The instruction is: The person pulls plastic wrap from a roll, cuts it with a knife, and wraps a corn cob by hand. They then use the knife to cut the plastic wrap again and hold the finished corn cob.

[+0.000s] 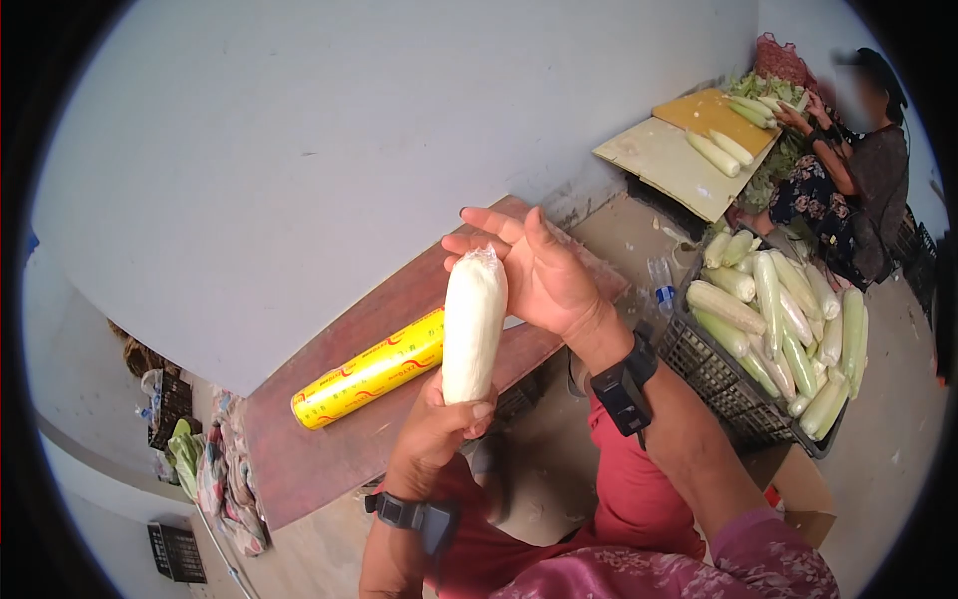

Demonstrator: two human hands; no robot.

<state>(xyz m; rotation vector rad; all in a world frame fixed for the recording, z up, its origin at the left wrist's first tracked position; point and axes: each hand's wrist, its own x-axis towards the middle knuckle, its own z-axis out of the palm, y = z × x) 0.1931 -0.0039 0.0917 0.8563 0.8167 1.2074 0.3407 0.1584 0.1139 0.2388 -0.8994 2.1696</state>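
A thick white radish [473, 329] stands nearly upright in front of me, with clear film bunched at its top end. My left hand [444, 424] is closed around its lower end. My right hand [549, 270] is open beside its upper end, palm showing and fingers spread, some of them passing behind the radish. Behind the radish lies a yellow printed roll of cling film [364, 371], its right end hidden. The roll rests on a reddish-brown board [299, 464].
At right, a black crate [699, 349] is heaped with pale green and white radishes [788, 309]. A plastic bottle [662, 285] stands by it. Farther back, a person [863, 170] handles radishes at a pale board [649, 155]. A cardboard box [798, 489] sits lower right; bundled cloth [230, 469] lies left.
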